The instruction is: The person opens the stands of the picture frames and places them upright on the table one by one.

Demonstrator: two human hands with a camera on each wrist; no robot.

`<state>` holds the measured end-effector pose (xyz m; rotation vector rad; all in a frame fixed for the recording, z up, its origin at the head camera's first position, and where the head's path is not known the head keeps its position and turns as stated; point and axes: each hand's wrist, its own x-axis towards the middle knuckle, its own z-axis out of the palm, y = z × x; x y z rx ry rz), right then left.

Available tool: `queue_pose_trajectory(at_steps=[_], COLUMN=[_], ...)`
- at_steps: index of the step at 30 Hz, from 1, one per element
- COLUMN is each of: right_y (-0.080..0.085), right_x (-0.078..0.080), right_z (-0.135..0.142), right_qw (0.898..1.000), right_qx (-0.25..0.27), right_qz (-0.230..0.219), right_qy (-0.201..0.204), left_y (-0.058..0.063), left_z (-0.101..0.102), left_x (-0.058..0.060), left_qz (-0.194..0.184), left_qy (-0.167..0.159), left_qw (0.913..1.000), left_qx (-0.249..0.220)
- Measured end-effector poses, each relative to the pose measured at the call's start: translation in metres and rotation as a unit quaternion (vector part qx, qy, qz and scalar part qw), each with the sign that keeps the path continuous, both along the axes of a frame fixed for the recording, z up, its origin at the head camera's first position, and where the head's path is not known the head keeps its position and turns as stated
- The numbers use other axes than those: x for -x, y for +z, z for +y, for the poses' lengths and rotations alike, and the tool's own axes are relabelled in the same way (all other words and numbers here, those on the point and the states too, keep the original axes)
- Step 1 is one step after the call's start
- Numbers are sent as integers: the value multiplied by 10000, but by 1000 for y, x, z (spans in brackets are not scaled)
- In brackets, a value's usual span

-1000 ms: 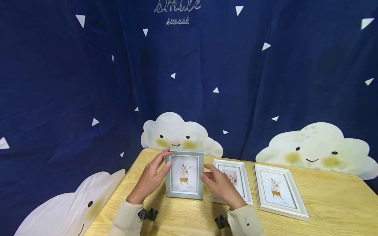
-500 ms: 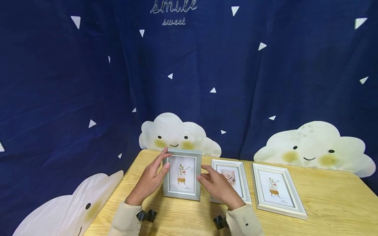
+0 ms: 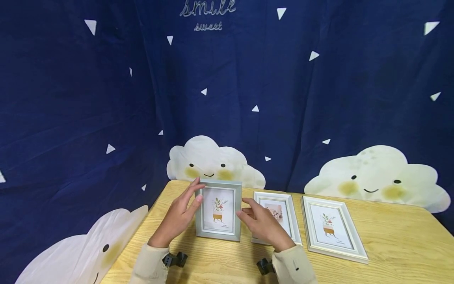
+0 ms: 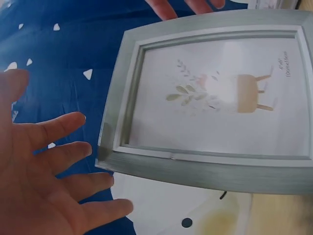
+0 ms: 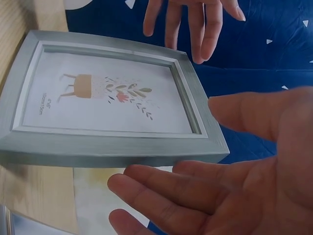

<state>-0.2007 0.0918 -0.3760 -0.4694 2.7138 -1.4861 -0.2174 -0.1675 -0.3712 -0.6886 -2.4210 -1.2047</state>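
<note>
A grey-green picture frame (image 3: 218,209) with a potted-plant print stands upright on the wooden table (image 3: 213,264). Beside its upper left corner is my left hand (image 3: 178,217), fingers extended and spread. In the left wrist view these fingers (image 4: 73,154) lie around the frame's corner without curling over it. My right hand (image 3: 263,224) is at the opposite side, thumb toward the front and fingers behind the edge. In the right wrist view the loosely straight fingers (image 5: 161,196) lie along the frame's side; whether they touch it, I cannot tell.
Two white picture frames lie flat to the right. The nearer one (image 3: 291,215), with a flower photo, is partly covered by my right hand. The farther one (image 3: 359,236) shows a potted-plant print. Behind the table hangs a dark blue curtain (image 3: 227,79) with clouds and triangles.
The head view has shifted slightly, so everything sits a little further left. Hands and the upright frame keep nearly the same places relative to each other.
</note>
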Motion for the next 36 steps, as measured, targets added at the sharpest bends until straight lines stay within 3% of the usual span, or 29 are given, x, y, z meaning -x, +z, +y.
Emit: queue_pose_trajectory(at_steps=[10, 15, 24, 30, 36], right_y=[1, 4, 12, 14, 9], right_x=[-4, -5, -8, -12, -12], right_z=[16, 31, 63, 84, 100], right_qw=[9994, 9986, 9965, 9945, 9941], right_qx=[-85, -209, -414, -605, -658], right_qz=[253, 287, 318, 332, 198], right_qy=[-206, -398, -655, -784, -845], left_y=[13, 22, 33, 35, 32], left_z=[6, 18, 62, 99, 126], left_x=[-12, -14, -15, -14, -12], left_qz=[202, 376, 669, 525, 198], left_qy=[229, 78, -442, -775, -794], left_qw=[9995, 9992, 9965, 9952, 9954], left_qx=[22, -101, -243, -288, -502])
